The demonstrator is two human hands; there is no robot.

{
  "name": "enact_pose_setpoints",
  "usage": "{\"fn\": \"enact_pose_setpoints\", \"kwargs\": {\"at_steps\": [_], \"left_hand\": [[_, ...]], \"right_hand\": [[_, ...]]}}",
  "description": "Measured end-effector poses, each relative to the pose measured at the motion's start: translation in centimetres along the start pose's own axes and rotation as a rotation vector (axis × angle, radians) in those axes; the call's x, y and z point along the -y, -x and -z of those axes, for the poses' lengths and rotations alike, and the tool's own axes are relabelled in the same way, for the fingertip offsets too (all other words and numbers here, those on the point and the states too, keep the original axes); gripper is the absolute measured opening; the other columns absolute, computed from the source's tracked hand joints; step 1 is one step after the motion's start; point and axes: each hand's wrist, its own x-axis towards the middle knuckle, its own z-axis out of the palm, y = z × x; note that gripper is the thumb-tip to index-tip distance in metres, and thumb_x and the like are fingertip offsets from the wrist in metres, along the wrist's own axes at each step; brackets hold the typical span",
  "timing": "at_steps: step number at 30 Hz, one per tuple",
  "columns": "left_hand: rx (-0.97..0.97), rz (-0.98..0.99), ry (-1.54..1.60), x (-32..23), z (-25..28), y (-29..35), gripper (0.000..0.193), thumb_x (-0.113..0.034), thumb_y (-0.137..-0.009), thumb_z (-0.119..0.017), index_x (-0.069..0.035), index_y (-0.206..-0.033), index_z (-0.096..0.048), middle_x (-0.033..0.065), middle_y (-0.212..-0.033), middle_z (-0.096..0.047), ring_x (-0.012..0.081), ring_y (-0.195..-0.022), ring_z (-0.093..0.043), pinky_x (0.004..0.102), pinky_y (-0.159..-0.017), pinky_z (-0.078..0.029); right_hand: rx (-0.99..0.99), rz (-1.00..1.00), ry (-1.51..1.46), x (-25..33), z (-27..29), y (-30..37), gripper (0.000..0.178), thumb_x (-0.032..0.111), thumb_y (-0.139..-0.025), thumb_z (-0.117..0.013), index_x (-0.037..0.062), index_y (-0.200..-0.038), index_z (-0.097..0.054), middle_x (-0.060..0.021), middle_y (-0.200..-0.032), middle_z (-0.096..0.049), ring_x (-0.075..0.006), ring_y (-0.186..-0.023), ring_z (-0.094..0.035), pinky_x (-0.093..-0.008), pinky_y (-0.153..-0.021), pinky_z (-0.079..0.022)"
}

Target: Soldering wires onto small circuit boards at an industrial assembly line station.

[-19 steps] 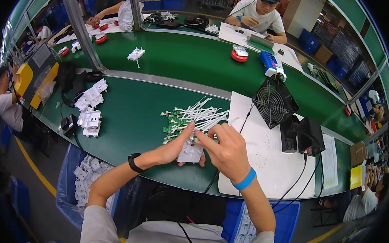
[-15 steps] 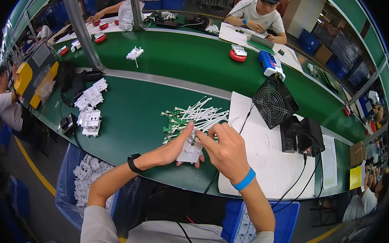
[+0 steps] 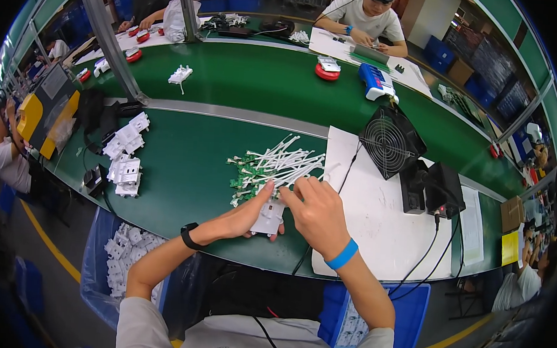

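Note:
My left hand (image 3: 243,215) is wrapped around a white plastic housing (image 3: 267,218) with small slots, held just above the green bench near its front edge. The thumb lies along the housing's upper side, and fingertips show past its right edge. Over the housing's top end bends my right hand (image 3: 319,216), thumb and index finger pinched together there. Whatever sits between those fingertips is hidden. Right behind both hands lies a pile of small green circuit boards (image 3: 248,171) with white cables (image 3: 292,163) fanning out to the right.
Stacked white housings (image 3: 124,171) stand at left. On the right are a white sheet (image 3: 365,224), a black fan (image 3: 392,143) and black power boxes (image 3: 440,190). A green conveyor (image 3: 246,76) runs behind. Below the bench sit a lined bin (image 3: 102,291) and a blue crate (image 3: 410,316). Co-workers sit beyond.
Parts on the conveyor have shifted a little to the left. Both hands keep nearly the same place around the housing, the right one tilting slightly; the view has turned a little.

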Motion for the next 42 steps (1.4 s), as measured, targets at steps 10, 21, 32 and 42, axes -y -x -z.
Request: {"fn": "enact_pose_setpoints", "kwargs": {"at_steps": [10, 21, 32, 42], "left_hand": [[0.089, 0.045, 0.045, 0.6, 0.5, -1.1, 0.102, -0.084, -0.095, -0.001, -0.010, -0.099, -0.071, -0.0002, -0.071, -0.068, 0.0095, -0.053, -0.041, 0.0275, -0.045, -0.029], [0.018, 0.004, 0.057, -0.4, -1.1, -1.0, 0.091, -0.081, -0.099, -0.011, -0.010, -0.093, -0.067, 0.0014, -0.071, -0.069, 0.0080, -0.057, -0.057, 0.0280, -0.045, -0.034], [-0.088, -0.456, -0.055, -1.1, 0.4, -1.7, 0.029, -0.019, -0.091, -0.077, 0.002, -0.109, -0.070, 0.0072, -0.090, -0.076, 0.0067, -0.081, -0.066, 0.0247, -0.074, -0.052], [-0.277, -0.539, 0.008, -1.8, -2.8, -5.1, 0.021, -0.010, -0.094, -0.071, 0.000, -0.113, -0.068, 0.0047, -0.097, -0.072, 0.0079, -0.089, -0.065, 0.0246, -0.078, -0.052]], "right_hand": [[-0.036, 0.096, 0.083, -0.5, 0.2, 0.1, 0.023, 0.006, -0.079, -0.065, 0.0062, -0.101, -0.069, -0.0045, -0.086, -0.056, -0.0204, -0.078, -0.055, -0.0341, -0.066, -0.042], [0.063, 0.001, -0.035, -1.3, -1.3, 1.1, 0.016, 0.011, -0.080, -0.068, 0.0042, -0.095, -0.071, -0.0071, -0.097, -0.062, -0.0234, -0.090, -0.060, -0.0360, -0.075, -0.048], [0.348, -0.723, -1.183, -3.6, 1.0, 1.4, 0.010, 0.007, -0.089, -0.078, -0.0018, -0.091, -0.073, -0.0030, -0.080, -0.070, -0.0067, -0.072, -0.062, -0.0226, -0.066, -0.049], [0.016, -0.815, -1.027, -4.6, 1.1, 4.7, 0.023, 0.014, -0.091, -0.077, -0.0052, -0.103, -0.074, -0.0099, -0.091, -0.074, -0.0146, -0.087, -0.067, -0.0288, -0.076, -0.052]]}}
